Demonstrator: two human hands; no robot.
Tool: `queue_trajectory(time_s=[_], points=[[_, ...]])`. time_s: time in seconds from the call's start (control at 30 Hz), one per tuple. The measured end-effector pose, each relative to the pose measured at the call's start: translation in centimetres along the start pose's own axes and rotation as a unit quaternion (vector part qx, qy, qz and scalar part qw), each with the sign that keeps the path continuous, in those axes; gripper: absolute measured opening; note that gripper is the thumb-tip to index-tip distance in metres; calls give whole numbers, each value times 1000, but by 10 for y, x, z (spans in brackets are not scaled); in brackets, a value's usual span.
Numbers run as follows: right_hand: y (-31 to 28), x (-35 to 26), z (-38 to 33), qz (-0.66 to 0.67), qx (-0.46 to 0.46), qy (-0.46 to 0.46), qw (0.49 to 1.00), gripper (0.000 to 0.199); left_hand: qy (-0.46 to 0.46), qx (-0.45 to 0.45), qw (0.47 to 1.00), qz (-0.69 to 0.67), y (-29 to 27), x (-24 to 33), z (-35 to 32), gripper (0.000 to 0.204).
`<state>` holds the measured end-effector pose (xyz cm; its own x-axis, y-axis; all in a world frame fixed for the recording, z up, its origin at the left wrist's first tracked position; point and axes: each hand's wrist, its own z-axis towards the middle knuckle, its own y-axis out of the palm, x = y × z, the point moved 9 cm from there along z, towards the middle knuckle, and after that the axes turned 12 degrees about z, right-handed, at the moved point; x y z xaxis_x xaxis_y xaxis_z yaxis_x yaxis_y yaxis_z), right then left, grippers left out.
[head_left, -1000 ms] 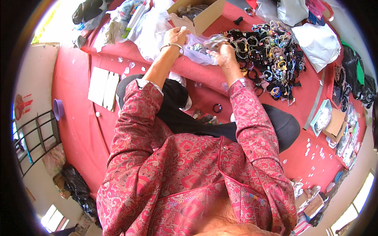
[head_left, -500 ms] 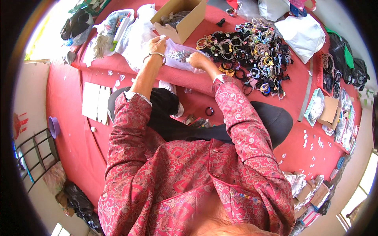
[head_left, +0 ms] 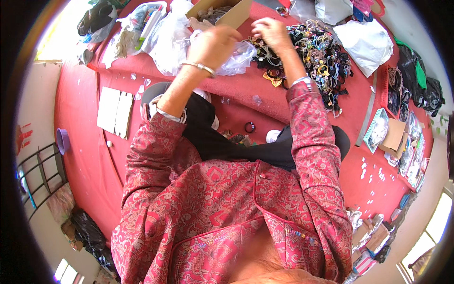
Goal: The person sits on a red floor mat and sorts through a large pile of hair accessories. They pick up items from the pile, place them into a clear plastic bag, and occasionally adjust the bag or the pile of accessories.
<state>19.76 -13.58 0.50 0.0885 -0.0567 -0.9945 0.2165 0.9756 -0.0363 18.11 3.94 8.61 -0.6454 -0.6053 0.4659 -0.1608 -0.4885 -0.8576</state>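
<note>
My left hand [head_left: 213, 46] is raised in front of the cardboard box [head_left: 238, 15], its fingers smeared by motion; a bangle circles the wrist. My right hand [head_left: 274, 34] hovers at the near left side of a large heap of hair ties [head_left: 319, 59], black and coloured with small charms. Its fingers curl inward, and whatever they may hold is too small to make out. Below and between the hands lies a crumpled clear plastic bag [head_left: 240, 59]. Dark grey items show inside the open box, partly hidden by its wall.
More clear bags [head_left: 169, 49] and a white tray [head_left: 153, 23] lie at the left. A white bag [head_left: 364, 45] stands beyond the heap. At the right are a blue basket [head_left: 377, 128] and a small carton [head_left: 394, 137]. One dark hair tie [head_left: 249, 127] lies between my legs.
Both hands have let go of the clear bag with grey hair ties and risen away from it. The right hand moved right and away from me; the bag now lies crumpled.
</note>
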Motion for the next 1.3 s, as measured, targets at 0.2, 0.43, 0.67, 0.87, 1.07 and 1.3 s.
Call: queue_trajectory(time_s=[0.2, 0.43, 0.67, 0.87, 1.07, 1.3], points=[[-66, 70, -21, -198, 86, 81, 973, 15, 277, -520, 795, 145, 147, 93, -89, 31], [37, 105, -19, -561, -97, -87, 818, 39, 266, -545, 763, 224, 184, 85, -111, 31], [43, 161, -8, -662, -185, -75, 722, 28, 256, -512, 755, 320, 176, 76, -79, 31], [-69, 101, -9, -635, -45, -91, 766, 16, 267, -508, 761, 304, 190, 84, -81, 22], [-202, 98, -46, -473, 83, 54, 876, 19, 275, -492, 771, 297, 197, 91, -81, 19], [-251, 107, -66, -180, 180, 198, 947, 18, 300, -491, 756, 311, 200, 101, -75, 18]])
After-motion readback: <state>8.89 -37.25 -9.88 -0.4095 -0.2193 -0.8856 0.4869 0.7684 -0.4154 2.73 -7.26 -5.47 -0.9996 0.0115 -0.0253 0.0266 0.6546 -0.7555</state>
